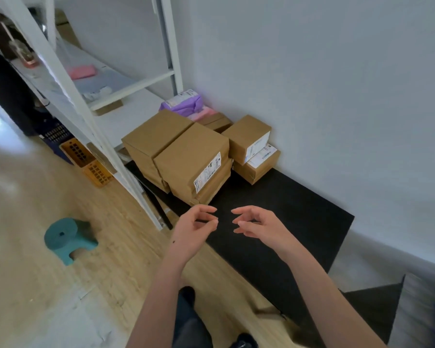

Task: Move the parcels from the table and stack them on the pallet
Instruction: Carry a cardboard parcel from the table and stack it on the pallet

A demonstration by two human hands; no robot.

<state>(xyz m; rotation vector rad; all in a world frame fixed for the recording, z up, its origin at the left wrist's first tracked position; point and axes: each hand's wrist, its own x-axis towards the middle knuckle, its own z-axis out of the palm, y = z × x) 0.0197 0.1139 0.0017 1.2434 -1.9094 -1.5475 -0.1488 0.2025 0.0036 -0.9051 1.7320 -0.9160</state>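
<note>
My left hand [195,231] and right hand [255,226] hover empty, fingers loosely curled, over the bare near part of the black pallet [299,217]. The cardboard parcels [191,156] sit stacked at its far end by the wall, the front one's labelled side facing me. A white shelving rack [86,116] stands just left of them, and a teal stool [65,238] is on the floor.

The left hand [195,231] and right hand [256,226] hover empty over the near edge of the black pallet [286,217], fingers loosely curled and fingertips facing each other. Brown parcels [191,159] are stacked at the pallet's far end. A teal stool [68,238] stands well to the pallet's left.
</note>
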